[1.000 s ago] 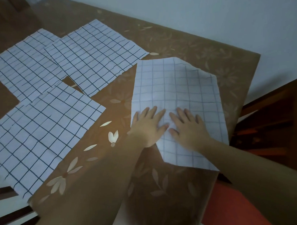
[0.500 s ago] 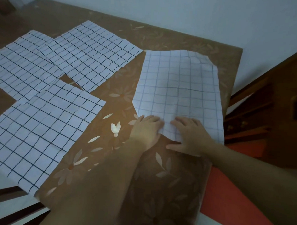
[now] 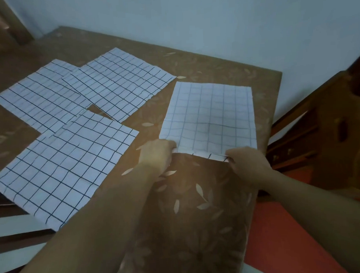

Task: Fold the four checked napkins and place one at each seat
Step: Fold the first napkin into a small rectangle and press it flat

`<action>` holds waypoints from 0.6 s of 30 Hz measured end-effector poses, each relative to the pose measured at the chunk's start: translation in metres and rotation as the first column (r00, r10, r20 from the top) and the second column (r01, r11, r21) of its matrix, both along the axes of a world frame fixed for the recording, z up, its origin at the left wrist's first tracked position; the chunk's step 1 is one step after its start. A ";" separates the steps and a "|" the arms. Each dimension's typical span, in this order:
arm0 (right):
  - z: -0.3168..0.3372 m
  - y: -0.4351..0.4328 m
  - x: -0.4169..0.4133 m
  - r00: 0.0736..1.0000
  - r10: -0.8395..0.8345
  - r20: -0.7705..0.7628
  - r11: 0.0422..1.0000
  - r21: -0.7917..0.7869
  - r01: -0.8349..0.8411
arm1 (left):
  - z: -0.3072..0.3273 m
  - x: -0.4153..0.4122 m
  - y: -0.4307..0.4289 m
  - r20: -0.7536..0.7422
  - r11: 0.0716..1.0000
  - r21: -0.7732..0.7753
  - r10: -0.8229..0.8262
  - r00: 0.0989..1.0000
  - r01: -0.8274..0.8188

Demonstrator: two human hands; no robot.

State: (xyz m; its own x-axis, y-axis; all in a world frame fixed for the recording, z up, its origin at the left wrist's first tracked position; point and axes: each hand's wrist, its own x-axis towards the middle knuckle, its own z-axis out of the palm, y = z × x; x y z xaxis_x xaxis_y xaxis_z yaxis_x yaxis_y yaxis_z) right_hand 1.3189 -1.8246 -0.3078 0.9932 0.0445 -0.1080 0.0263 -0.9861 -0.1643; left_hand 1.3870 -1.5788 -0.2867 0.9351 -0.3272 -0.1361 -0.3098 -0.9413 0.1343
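A white checked napkin [image 3: 210, 115] lies flat at the right side of the brown flowered table [image 3: 198, 207]. My left hand [image 3: 156, 155] pinches its near left corner. My right hand [image 3: 247, 164] pinches its near right corner, and that near edge is lifted slightly off the table. Three more checked napkins lie spread flat: one at the near left [image 3: 64, 169], one at the far left [image 3: 41, 96], one in the middle at the back [image 3: 120, 83]. The back two overlap a little.
The table's right edge [image 3: 274, 116] runs close beside the held napkin. A wooden chair or cabinet [image 3: 322, 135] stands to the right past that edge. An orange-red seat [image 3: 280, 235] lies at the lower right. A pale wall is behind.
My hands slid from the napkin's middle back to its near edge and took hold of the two near corners. The napkin now lies flatter and straighter.
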 end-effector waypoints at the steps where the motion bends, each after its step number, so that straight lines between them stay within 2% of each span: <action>1: 0.003 -0.001 -0.004 0.999 -0.037 -0.020 0.999 -0.024 0.036 | 0.003 -0.003 0.007 -0.003 1.000 -0.021 0.009 1.000 -0.010; 6: 0.018 0.000 -0.031 0.972 -0.218 -0.083 0.975 -0.067 0.213 | 0.009 -0.020 0.041 -0.049 0.998 -0.069 -0.013 0.999 0.009; 11: 0.030 -0.002 -0.059 0.951 -0.296 -0.092 0.950 -0.135 0.282 | 0.018 -0.040 0.068 -0.124 0.964 -0.252 0.056 0.991 -0.086; 14: 0.037 -0.005 -0.073 0.937 -0.328 -0.120 0.944 -0.004 0.330 | 0.028 -0.053 0.075 -0.120 0.917 -0.371 0.107 0.987 -0.145; 18: 0.049 -0.003 -0.091 0.926 -0.369 -0.074 0.918 0.130 0.376 | 0.040 -0.076 0.077 -0.170 0.802 -0.548 0.170 0.971 -0.236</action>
